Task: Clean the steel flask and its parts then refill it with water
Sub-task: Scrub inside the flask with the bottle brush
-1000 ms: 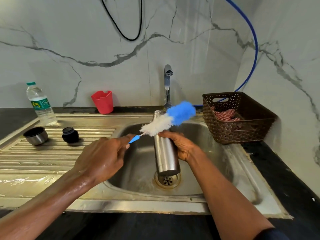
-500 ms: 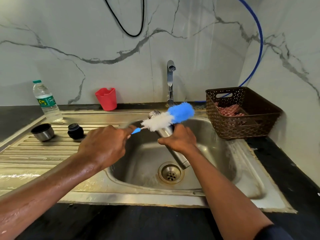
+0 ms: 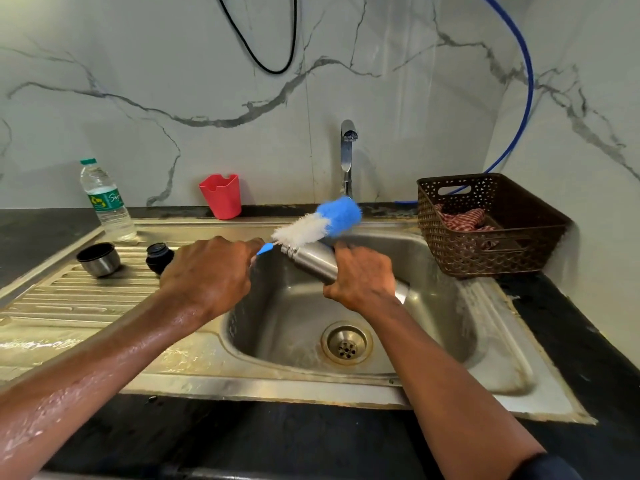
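**Grip state.** My left grip (image 3: 207,275) is closed round the handle of the bottle brush (image 3: 317,227); only the blue end of the handle shows beyond my fingers. My right grip (image 3: 360,280) is wrapped round the body of the steel flask (image 3: 310,259).

**Position of the work.** The flask lies tilted, close to level, over the basin of the sink (image 3: 277,384). Its open mouth points toward my left grip and its base sticks out behind my right grip. The brush head is outside the flask: its white and blue bristles run from just beside the mouth, up and away beyond my right grip.

**Done, as far as shown.**
- The flask is opened. The steel cup lid (image 3: 98,260) and the black stopper (image 3: 158,257) stand apart on the draining board, beyond my left grip.
- My forearms and the draining board are wet. I see no stream at the tap (image 3: 347,150).

**Left, by my judgement.**
- Enter the brush at the mouth and scrub the inside.
- Rinse the flask.
- Clean the lid and stopper; I cannot tell whether they are already washed.
- Refill, perhaps from the water bottle (image 3: 107,202) well beyond my left grip, then close.

The task looks to be near its middle.
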